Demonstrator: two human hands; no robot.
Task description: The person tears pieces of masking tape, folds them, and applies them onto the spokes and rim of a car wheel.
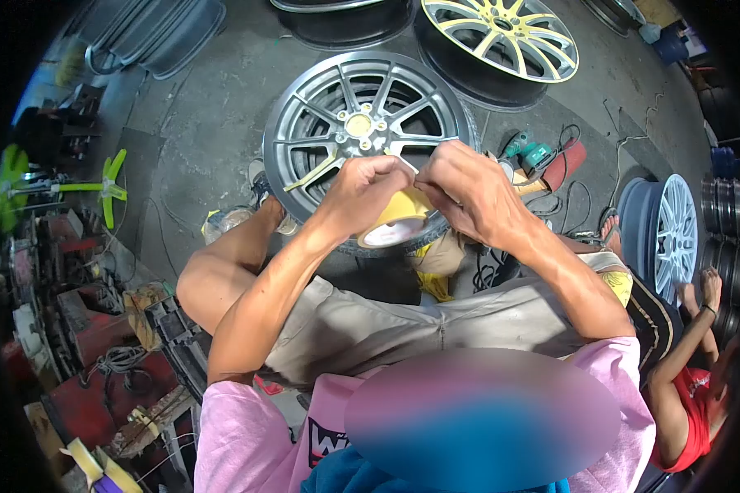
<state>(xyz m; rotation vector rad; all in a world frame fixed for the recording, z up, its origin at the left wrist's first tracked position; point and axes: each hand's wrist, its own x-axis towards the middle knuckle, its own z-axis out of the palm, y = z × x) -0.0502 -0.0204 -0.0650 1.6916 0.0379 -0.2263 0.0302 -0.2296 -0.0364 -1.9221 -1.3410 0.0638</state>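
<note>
A roll of yellow masking tape (393, 232) hangs between my two hands, its white core facing me. My left hand (370, 191) is closed on the tape at its upper left side. The fingers of my right hand (473, 195) are pinched together at the tape's upper right, almost touching the left fingertips; the exact grip there is partly hidden. Just beyond both hands lies a grey multi-spoke wheel rim (348, 85), face up. One of its left spokes carries a strip of yellow tape (311, 173), and its hub centre (359, 125) is covered in yellow.
Another rim with yellow-covered spokes (501, 25) lies at the back right. A green power sander (534, 154) with its cord rests right of the grey rim. A silver wheel (674, 226) stands near a person in red (695, 411). Tools and a green fan (113, 189) are on the left.
</note>
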